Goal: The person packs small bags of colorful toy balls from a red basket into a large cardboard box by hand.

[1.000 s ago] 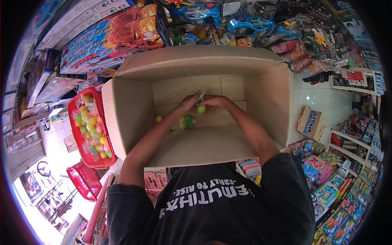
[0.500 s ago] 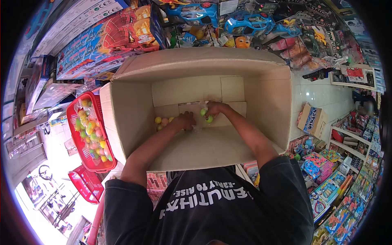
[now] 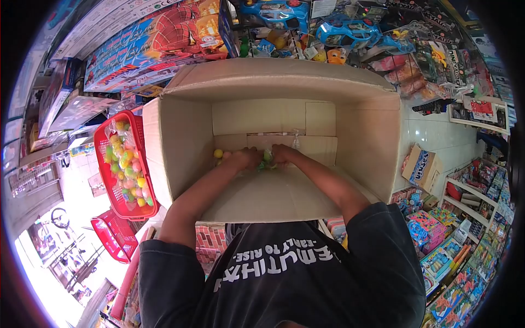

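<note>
Both my arms reach down into a large open cardboard box (image 3: 186,136). My left hand (image 3: 243,158) and my right hand (image 3: 281,154) are close together at the box floor, closed around clear plastic packets of small coloured balls (image 3: 266,159). A yellow ball (image 3: 218,153) shows just left of my left hand, and a bit of clear plastic (image 3: 296,143) sticks up beside my right hand. The rest of the packets is hidden under my fingers.
A red basket (image 3: 112,180) full of bagged coloured balls stands left of the box, a second red basket (image 3: 112,240) below it. Boxed toys (image 3: 147,38) and hanging toy packs (image 3: 350,33) fill the far side. Shelves of toys (image 3: 459,235) line the right.
My hands have sunk from mid-height to the box floor and come together again; the packet my right hand held up is now down among the others.
</note>
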Tool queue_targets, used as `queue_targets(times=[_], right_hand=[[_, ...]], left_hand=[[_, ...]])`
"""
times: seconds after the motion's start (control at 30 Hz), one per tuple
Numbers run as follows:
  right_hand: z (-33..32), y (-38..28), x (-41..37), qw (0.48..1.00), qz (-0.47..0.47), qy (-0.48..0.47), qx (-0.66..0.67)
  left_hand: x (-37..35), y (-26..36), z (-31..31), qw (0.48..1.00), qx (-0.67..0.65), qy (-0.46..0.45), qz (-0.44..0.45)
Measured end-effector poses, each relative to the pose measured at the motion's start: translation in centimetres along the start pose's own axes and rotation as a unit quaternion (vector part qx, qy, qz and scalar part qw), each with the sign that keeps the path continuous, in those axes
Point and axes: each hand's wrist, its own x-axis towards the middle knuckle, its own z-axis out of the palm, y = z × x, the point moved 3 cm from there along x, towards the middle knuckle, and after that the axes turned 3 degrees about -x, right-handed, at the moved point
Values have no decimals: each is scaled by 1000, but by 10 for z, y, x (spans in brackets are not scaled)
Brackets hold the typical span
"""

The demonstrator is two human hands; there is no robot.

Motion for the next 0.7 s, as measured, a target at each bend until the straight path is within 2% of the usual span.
queue_targets(times=[0.03,0.1,0.17,0.2,0.3,0.37,0.4,0.47,0.57,0.7], right_hand=[[4,3,5,1000,-1,0,0],[17,11,14,996,1,-17,91],[17,10,8,992,-14,-7,129],[17,8,4,985,-28,1,169],[17,6,0,984,-36,-21,172],[19,9,7,982,-45,-36,179],[21,10,11,980,-55,-54,185],[22,8,12,981,-47,-50,180],[22,8,12,984,-37,-58,167],[20,9,21,990,-2,-107,94]], left_hand=[[-10,6,-8,1000,-11,-12,-12],[-11,6,-6,999,-22,-24,-25],[7,-4,8,999,-41,29,14],[13,-8,14,999,-41,27,14],[26,-17,14,996,-86,6,10],[29,-22,11,993,-103,-50,5],[27,-26,13,994,-101,-49,6],[12,-25,4,980,-181,66,48],[17,-22,1,990,-121,30,64],[-25,-2,-30,986,-163,14,32]])
